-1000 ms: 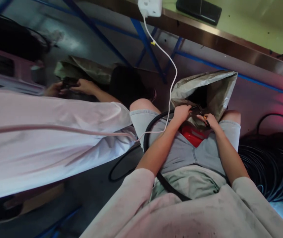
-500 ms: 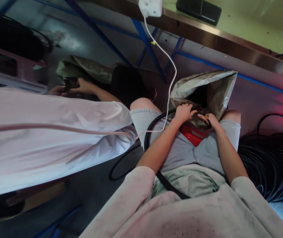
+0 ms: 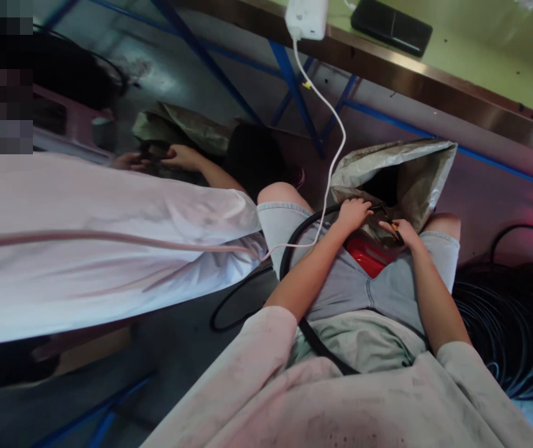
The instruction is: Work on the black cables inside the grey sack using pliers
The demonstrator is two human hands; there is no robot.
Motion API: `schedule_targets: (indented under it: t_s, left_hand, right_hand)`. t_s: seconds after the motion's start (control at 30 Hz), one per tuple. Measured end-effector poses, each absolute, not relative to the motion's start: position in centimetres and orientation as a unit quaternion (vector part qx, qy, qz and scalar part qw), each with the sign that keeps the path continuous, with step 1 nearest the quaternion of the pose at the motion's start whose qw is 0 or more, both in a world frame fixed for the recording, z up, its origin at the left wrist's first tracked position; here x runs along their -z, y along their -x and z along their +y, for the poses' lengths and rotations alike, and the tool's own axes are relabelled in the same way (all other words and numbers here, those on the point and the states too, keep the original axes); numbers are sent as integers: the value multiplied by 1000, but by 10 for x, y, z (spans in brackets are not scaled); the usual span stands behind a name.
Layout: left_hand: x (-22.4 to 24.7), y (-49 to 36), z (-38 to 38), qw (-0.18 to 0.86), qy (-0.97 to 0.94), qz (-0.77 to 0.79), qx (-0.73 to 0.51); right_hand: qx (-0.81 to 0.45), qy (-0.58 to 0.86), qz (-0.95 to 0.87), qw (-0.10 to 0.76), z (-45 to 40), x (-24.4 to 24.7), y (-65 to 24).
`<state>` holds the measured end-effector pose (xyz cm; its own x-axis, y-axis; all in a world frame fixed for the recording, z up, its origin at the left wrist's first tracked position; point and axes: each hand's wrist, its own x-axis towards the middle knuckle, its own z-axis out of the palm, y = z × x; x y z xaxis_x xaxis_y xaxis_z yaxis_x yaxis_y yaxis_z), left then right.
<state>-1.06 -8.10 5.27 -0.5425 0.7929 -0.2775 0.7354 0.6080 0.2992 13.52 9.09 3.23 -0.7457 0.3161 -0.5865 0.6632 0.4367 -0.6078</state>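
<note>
My left hand [image 3: 356,214] is closed around a thick black tube [image 3: 316,346], which loops past my left arm and across my lap. In my right hand [image 3: 406,233], just beside the tube's end, is a small hand tool with orange-and-black handles [image 3: 395,230], like pliers or cutters; its jaws are too small to make out. Both hands are over the near edge of an open woven sack [image 3: 440,169] between my knees, its inside dark. Under my hands lies something red [image 3: 367,254], perhaps a stool seat.
A table [image 3: 481,84] with a metal edge carries a white power adapter [image 3: 306,18] and a black phone-like box [image 3: 391,26]. A white cable [image 3: 342,134] hangs across my left thigh. Coiled black tubing [image 3: 513,323] lies at right. A co-worker in white [image 3: 107,261] sits close at left.
The view has shifted slightly, so things appear a little further right. My right hand has moved a little away from my left, with the tool still in it.
</note>
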Motion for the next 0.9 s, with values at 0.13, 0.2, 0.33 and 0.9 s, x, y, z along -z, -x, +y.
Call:
schedule_targets:
  t_s: [0.13, 0.2, 0.33, 0.9]
  left_hand:
    - [-54, 13, -85, 216, -468, 851, -99]
    - [-58, 13, -86, 227, -465, 850, -100]
    - [-62, 18, -85, 244, -471, 840, -112]
    - [-52, 22, -93, 245, -428, 854, -165]
  right_hand:
    - [470, -252, 830, 165, 88, -27, -137]
    - [465, -250, 832, 169, 90, -23, -139]
    - [410, -292, 856, 118, 101, -16, -138]
    - [406, -239, 859, 201, 79, -24, -139]
